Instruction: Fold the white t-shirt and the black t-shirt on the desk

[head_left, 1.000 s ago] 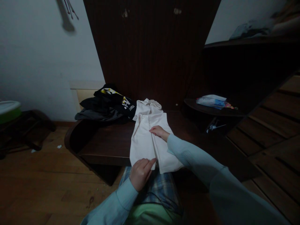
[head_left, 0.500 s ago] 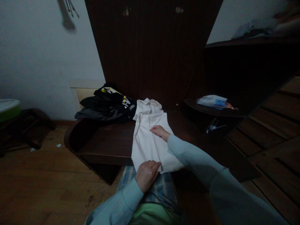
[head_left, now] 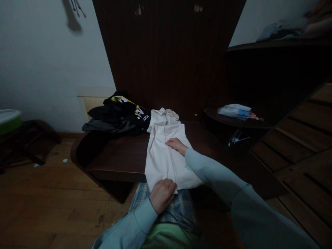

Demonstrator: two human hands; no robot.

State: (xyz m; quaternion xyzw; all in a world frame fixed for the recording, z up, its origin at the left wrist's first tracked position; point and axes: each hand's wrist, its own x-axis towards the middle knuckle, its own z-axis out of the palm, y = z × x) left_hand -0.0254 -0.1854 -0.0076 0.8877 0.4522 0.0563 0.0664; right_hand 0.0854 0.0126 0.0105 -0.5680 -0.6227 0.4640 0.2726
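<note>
White shorts [head_left: 158,155] lie spread out on a dark wooden bench [head_left: 119,152], their hem hanging at its front edge. At that hem my left hand [head_left: 163,195] is closed, its curled fingers gripping the cloth near the middle. Farther up, my right hand [head_left: 176,145] pinches the fabric along the vertical centre fold below the waistband; its fingertips are partly hidden in the cloth. Behind the waistband sits another bunched white cloth [head_left: 164,117]. To its left is a heap of black clothes [head_left: 116,114] with white and yellow print.
A plastic packet [head_left: 234,111] rests on a small corner shelf [head_left: 238,123] at right. Slatted wood [head_left: 298,145] stands beyond it. On the far left a green and white tub [head_left: 10,121] is on a dark stool [head_left: 31,138]. My knees in plaid cloth [head_left: 178,204] are under the hem.
My left hand has moved a little right and down with the hem, and the gap between the two legs has closed. My right hand has stayed in place.
</note>
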